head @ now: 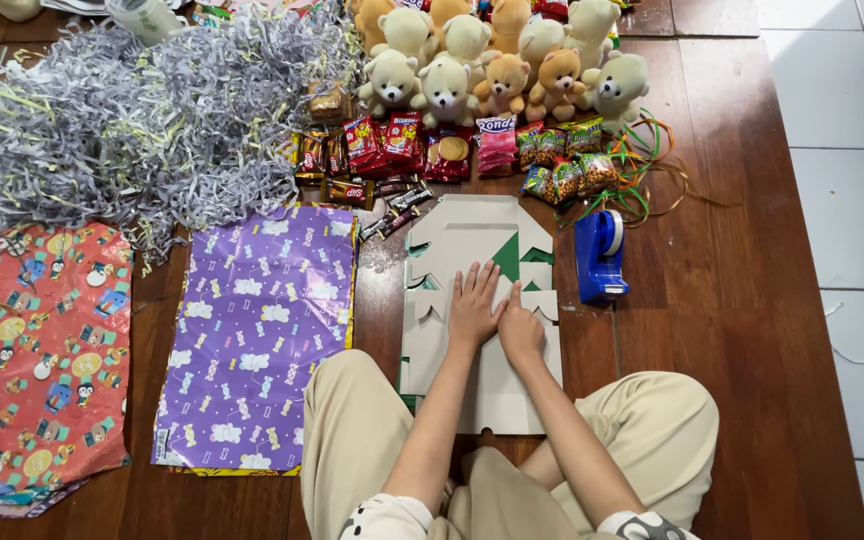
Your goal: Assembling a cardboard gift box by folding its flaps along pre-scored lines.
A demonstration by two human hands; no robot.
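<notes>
A flat, unfolded grey cardboard box with green tree-shaped cutouts lies on the wooden floor in front of my crossed legs. My left hand presses flat on its middle, fingers spread. Beside it, touching it, my right hand rests on the cardboard with its fingers curled down. Neither hand holds anything.
A blue tape dispenser stands right of the box. Purple and red wrapping sheets lie to the left. Shredded grey paper, snack packets, teddy bears and green-orange ribbon fill the far side. White tiles begin at right.
</notes>
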